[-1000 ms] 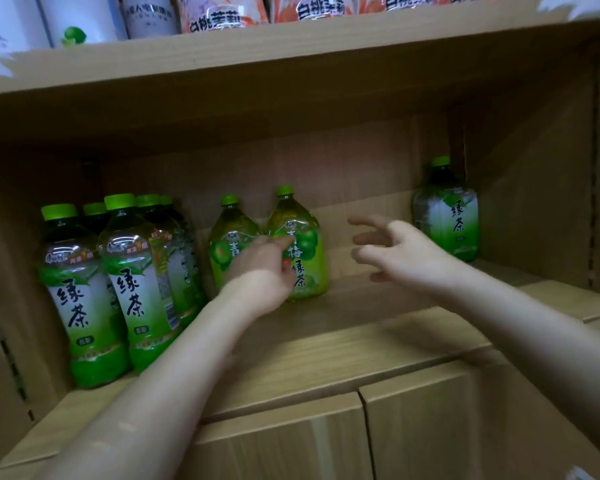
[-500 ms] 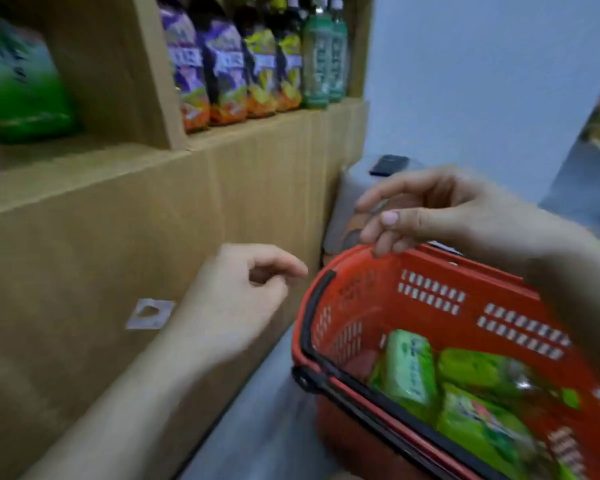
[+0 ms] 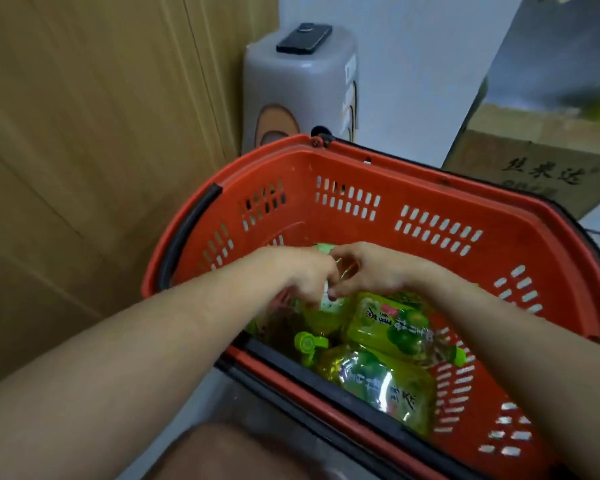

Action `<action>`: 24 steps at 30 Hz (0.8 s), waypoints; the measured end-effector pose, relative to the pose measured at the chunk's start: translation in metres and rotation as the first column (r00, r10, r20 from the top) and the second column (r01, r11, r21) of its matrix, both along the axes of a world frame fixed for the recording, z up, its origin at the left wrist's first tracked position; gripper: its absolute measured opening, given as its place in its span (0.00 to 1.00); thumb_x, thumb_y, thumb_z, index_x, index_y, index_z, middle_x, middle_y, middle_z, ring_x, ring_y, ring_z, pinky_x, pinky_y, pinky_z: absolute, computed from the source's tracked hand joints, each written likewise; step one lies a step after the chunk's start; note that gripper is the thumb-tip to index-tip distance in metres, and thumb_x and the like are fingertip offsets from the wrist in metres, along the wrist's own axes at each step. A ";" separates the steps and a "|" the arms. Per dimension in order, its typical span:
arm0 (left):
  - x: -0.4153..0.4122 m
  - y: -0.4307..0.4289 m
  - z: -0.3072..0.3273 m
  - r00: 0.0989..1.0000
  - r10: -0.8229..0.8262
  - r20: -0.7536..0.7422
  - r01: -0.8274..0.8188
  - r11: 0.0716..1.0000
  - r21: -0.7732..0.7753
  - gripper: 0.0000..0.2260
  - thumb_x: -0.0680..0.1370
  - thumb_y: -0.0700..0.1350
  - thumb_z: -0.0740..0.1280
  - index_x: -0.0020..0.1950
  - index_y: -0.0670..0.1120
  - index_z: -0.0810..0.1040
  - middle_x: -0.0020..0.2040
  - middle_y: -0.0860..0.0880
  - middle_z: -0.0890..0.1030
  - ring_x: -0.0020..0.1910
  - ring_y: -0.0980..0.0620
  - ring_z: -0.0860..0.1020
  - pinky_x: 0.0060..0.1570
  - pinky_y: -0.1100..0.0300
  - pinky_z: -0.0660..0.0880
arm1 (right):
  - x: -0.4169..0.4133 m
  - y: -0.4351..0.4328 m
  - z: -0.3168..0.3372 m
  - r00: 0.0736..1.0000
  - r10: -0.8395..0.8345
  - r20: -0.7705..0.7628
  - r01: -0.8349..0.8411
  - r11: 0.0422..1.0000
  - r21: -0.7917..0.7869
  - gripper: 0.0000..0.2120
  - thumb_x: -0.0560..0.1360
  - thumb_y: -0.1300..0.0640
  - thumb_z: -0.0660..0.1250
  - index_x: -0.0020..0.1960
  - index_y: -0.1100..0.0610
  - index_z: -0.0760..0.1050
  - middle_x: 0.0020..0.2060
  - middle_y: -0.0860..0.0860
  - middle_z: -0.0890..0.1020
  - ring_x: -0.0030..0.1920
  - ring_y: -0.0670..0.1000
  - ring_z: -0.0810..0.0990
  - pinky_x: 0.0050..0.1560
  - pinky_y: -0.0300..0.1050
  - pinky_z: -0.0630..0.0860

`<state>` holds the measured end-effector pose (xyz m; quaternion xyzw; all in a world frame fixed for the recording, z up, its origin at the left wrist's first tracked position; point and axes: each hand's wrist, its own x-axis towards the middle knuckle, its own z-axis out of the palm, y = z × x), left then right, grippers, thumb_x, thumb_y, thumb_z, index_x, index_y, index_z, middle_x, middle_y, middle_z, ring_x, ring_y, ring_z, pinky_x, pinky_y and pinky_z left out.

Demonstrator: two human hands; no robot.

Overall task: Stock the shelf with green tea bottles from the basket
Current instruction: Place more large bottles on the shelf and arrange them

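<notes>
A red basket (image 3: 354, 168) sits on the floor below me with several green tea bottles in it. My left hand (image 3: 300, 271) and my right hand (image 3: 373, 268) meet inside it, fingers curled round one bottle (image 3: 326, 301) whose green cap (image 3: 322, 248) shows between them. A second bottle (image 3: 392, 327) lies flat just below my right hand. A third bottle (image 3: 378, 379) lies nearer me, its green cap (image 3: 307, 342) pointing left. The shelf is out of view.
The wooden side of the shelf unit (image 3: 84, 133) stands left of the basket. Behind the basket is a grey plastic stool (image 3: 298, 84) with a black phone (image 3: 303, 38) on top. A cardboard box (image 3: 534, 161) stands at the right. My knee (image 3: 229, 452) is at the bottom.
My view swung from the shelf down to the basket. Both hands left the shelved bottles, went over the basket rim and now grip a bottle inside.
</notes>
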<state>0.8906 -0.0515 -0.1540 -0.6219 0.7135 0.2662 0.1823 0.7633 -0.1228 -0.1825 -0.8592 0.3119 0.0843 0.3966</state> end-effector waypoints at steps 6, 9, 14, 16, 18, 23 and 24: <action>-0.021 0.001 -0.055 0.945 -0.314 0.091 0.230 0.836 0.498 0.23 0.75 0.50 0.71 0.67 0.44 0.73 0.62 0.46 0.76 0.51 0.49 0.73 0.29 0.68 0.70 | 0.005 -0.003 0.003 0.960 0.173 -0.221 -0.178 0.984 -0.003 0.23 0.72 0.54 0.73 0.66 0.50 0.72 0.54 0.48 0.80 0.49 0.48 0.78 0.51 0.42 0.73; -0.001 -0.001 -0.046 0.936 -0.334 0.109 0.283 0.902 0.327 0.12 0.73 0.45 0.71 0.56 0.47 0.81 0.43 0.49 0.78 0.43 0.50 0.74 0.34 0.62 0.70 | 0.004 -0.005 0.008 0.964 0.169 -0.207 -0.163 0.986 0.045 0.31 0.72 0.54 0.73 0.72 0.47 0.65 0.63 0.50 0.76 0.56 0.50 0.78 0.55 0.43 0.74; 0.050 0.002 -0.002 0.983 0.116 -0.144 -0.139 0.978 -0.159 0.04 0.65 0.49 0.71 0.38 0.56 0.80 0.34 0.57 0.80 0.36 0.54 0.78 0.40 0.56 0.76 | 0.002 -0.006 0.009 0.954 0.213 -0.212 -0.198 0.976 0.092 0.53 0.66 0.46 0.77 0.77 0.41 0.44 0.77 0.47 0.57 0.75 0.53 0.60 0.72 0.49 0.62; 0.053 0.005 0.028 0.901 0.182 -0.395 -0.286 0.932 -0.222 0.05 0.64 0.45 0.71 0.34 0.56 0.80 0.30 0.60 0.78 0.32 0.61 0.74 0.36 0.60 0.72 | 0.002 -0.004 0.012 0.980 0.182 -0.080 -0.171 0.977 0.128 0.57 0.64 0.45 0.78 0.77 0.40 0.40 0.78 0.44 0.52 0.77 0.50 0.54 0.74 0.46 0.56; 0.057 0.009 0.059 0.764 0.168 -0.623 -0.372 0.904 -0.212 0.06 0.63 0.41 0.70 0.32 0.53 0.80 0.29 0.59 0.77 0.30 0.63 0.72 0.35 0.66 0.68 | 0.004 -0.003 0.022 0.982 0.108 0.153 -0.144 0.958 0.247 0.55 0.64 0.50 0.79 0.76 0.39 0.43 0.77 0.43 0.54 0.77 0.46 0.53 0.74 0.43 0.53; 0.054 0.007 0.083 0.324 0.080 -0.943 -0.470 0.878 -0.088 0.07 0.53 0.39 0.68 0.28 0.48 0.80 0.28 0.52 0.75 0.27 0.58 0.70 0.28 0.67 0.66 | -0.012 -0.020 0.051 0.901 -0.027 0.432 -0.182 0.883 0.434 0.47 0.59 0.49 0.81 0.71 0.41 0.58 0.69 0.45 0.69 0.68 0.41 0.71 0.64 0.36 0.70; 0.050 0.003 0.080 0.259 0.083 -0.962 -0.470 0.881 -0.050 0.08 0.54 0.36 0.66 0.27 0.48 0.79 0.27 0.53 0.75 0.26 0.59 0.70 0.27 0.68 0.66 | -0.017 -0.024 0.051 0.894 -0.069 0.443 -0.165 0.868 0.468 0.48 0.58 0.44 0.81 0.71 0.44 0.61 0.68 0.48 0.71 0.67 0.46 0.73 0.63 0.38 0.72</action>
